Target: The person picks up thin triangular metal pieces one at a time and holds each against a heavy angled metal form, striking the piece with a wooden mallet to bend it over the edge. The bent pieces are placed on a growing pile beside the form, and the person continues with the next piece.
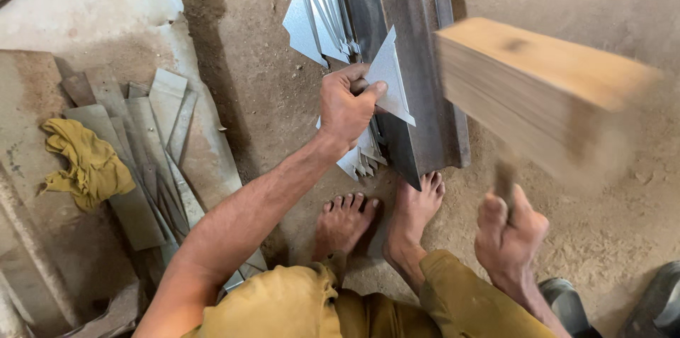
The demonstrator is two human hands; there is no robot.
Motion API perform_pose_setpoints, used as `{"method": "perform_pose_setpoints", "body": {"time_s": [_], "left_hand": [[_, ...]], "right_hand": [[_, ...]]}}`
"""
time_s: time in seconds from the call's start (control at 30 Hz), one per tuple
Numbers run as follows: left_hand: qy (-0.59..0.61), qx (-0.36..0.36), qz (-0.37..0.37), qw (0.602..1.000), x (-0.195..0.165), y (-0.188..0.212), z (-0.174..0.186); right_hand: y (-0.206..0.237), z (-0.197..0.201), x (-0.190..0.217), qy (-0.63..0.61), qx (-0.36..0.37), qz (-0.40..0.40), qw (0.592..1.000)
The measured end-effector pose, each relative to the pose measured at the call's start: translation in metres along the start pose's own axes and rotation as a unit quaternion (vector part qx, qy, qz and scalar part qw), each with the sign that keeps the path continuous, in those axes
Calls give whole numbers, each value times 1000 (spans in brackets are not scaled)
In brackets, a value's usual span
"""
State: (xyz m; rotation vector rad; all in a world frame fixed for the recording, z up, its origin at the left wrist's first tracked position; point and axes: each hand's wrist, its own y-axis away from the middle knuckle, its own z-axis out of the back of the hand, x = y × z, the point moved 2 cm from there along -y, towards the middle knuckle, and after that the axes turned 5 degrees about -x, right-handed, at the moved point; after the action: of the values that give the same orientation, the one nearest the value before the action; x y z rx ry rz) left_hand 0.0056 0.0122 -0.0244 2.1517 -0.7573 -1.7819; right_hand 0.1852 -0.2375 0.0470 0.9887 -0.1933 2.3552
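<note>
1. Gripping a triangular sheet-metal piece (pixel 390 76), the left hand (pixel 345 106) steadies it on the steel channel (pixel 418 62) near that channel's near end; a misplaced blow could strike the thumb.
2. Closed around the handle, the right hand (pixel 508 228) holds a raised, blurred wooden mallet (pixel 545 90).
3. Bare feet (pixel 382 214) touch the channel's near edge; a slipping piece could cut them.

No packages, labels, signs or screens show anywhere in this view. Nothing here bears print or a display.
</note>
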Motion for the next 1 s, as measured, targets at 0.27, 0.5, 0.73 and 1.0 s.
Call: {"method": "perform_pose_setpoints", "body": {"time_s": [0.27,0.5,0.73,1.0], "left_hand": [[2,-6,5,1000,3,-1,1],[2,-5,-6,1000,6,0,1],[11,4,-20,1000,9,-3,1],[-204,0,-114,972,-9,9,44]], "right_hand": [[-4,-5,4,-26,36,-73,996],[-9,-5,12,38,126,-172,976],[-17,-11,15,-434,44,-225,871],[-15,-9,7,-33,67,-213,974]]}}
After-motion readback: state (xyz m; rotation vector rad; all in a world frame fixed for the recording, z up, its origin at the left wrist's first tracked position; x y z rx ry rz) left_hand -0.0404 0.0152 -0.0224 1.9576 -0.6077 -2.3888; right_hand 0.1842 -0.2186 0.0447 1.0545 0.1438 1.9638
